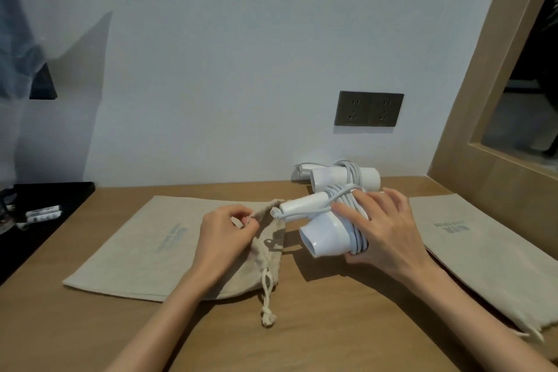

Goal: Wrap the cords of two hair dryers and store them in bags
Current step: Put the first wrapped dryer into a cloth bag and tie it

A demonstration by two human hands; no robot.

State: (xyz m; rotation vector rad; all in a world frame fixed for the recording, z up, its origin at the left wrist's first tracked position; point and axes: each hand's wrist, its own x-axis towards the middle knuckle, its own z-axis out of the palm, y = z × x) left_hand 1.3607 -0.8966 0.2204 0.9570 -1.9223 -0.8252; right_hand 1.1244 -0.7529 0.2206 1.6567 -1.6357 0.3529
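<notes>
Glossy white plastic hair dryer (327, 234), smooth cord (356, 220); coarse matt cloth bag (145, 248); matt wood-grain bench (347, 326), possibly laminate.

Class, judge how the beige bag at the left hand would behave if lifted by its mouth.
Probably floppy: the bag lies flat, its mouth bunching where the left hand pinches it. Likely light; its drawstring would dangle.

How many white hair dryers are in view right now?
2. One cord-wrapped white plastic hair dryer is gripped by the right hand; the other hair dryer lies behind it by the wall.
</notes>
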